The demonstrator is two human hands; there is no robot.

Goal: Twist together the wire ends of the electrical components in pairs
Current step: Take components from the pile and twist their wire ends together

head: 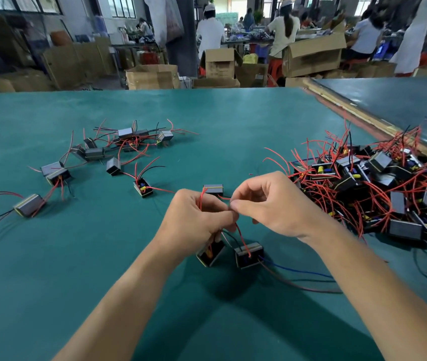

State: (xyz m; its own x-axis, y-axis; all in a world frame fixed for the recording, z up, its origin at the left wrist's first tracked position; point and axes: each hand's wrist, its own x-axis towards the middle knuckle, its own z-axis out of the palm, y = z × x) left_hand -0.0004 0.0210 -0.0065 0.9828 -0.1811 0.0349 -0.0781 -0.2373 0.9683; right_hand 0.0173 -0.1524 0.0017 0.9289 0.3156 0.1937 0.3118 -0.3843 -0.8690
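Note:
My left hand [196, 220] and my right hand [267, 204] meet above the green table [233, 121], both pinching thin red wire ends [241, 235] where thumbs and forefingers touch. Red wires run down from the pinch to two small black box components: one [210, 252] hangs tilted under my left hand, the other [248, 254] sits beside it with a blue wire trailing right. A third component [213, 189] lies just beyond my hands, its red wire leading up into my left fingers.
A big tangled heap of black components with red wires [379, 188] fills the right side. Several components, joined by wires, lie scattered at the left [118, 147]. Beyond the table's far edge are cardboard boxes [152, 76] and seated people.

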